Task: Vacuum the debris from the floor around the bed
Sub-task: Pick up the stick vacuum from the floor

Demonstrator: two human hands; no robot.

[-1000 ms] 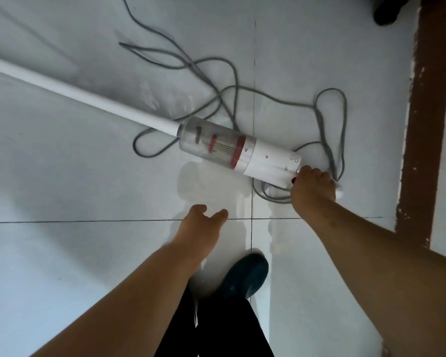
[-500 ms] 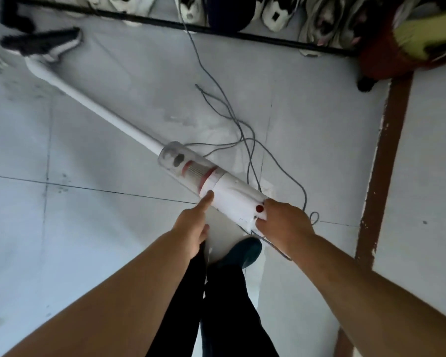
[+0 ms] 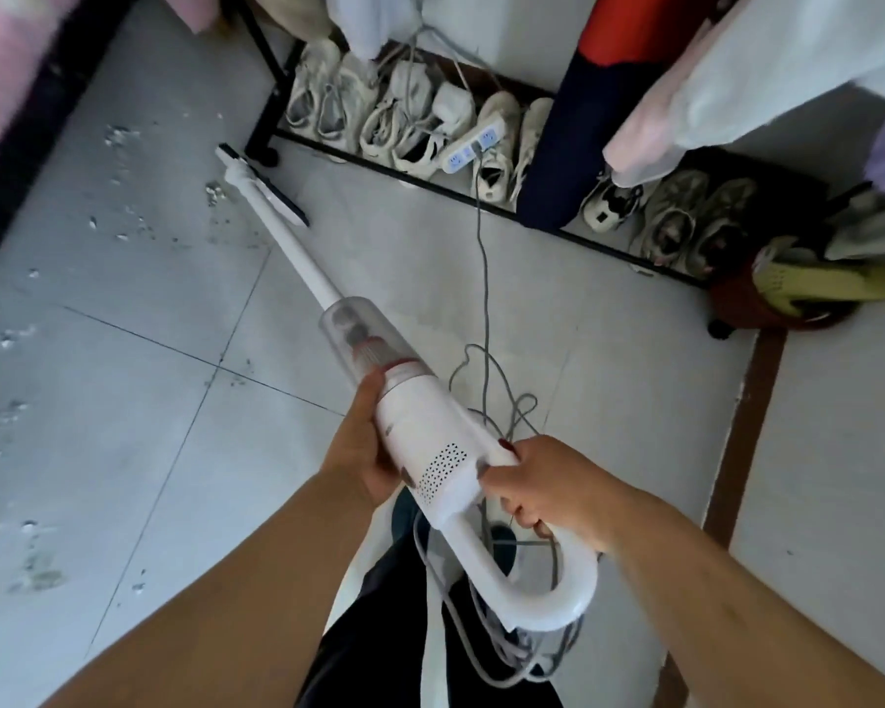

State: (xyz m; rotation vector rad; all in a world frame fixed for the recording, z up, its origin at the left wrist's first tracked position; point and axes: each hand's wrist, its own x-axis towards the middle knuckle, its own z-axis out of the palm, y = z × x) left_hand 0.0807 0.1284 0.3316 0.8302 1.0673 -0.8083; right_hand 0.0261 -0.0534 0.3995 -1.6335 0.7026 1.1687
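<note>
So, both hands are clamped on the stick vacuum (image 3: 420, 426). The left hand (image 3: 358, 447) is wrapped round its white body just below the clear dust cup. The right hand (image 3: 547, 482) is curled tight round the top of the loop handle, so the two sit a little apart. The wand slants off to the upper left, with the floor head (image 3: 261, 184) down on the grey tiled floor (image 3: 124, 426), right beside scattered pale debris (image 3: 214, 192). The grey cord (image 3: 483, 258) loops over the tiles and runs up to a power strip (image 3: 473, 145) lying among white sneakers (image 3: 389, 125) in a low black rack (image 3: 583, 242).
</note>
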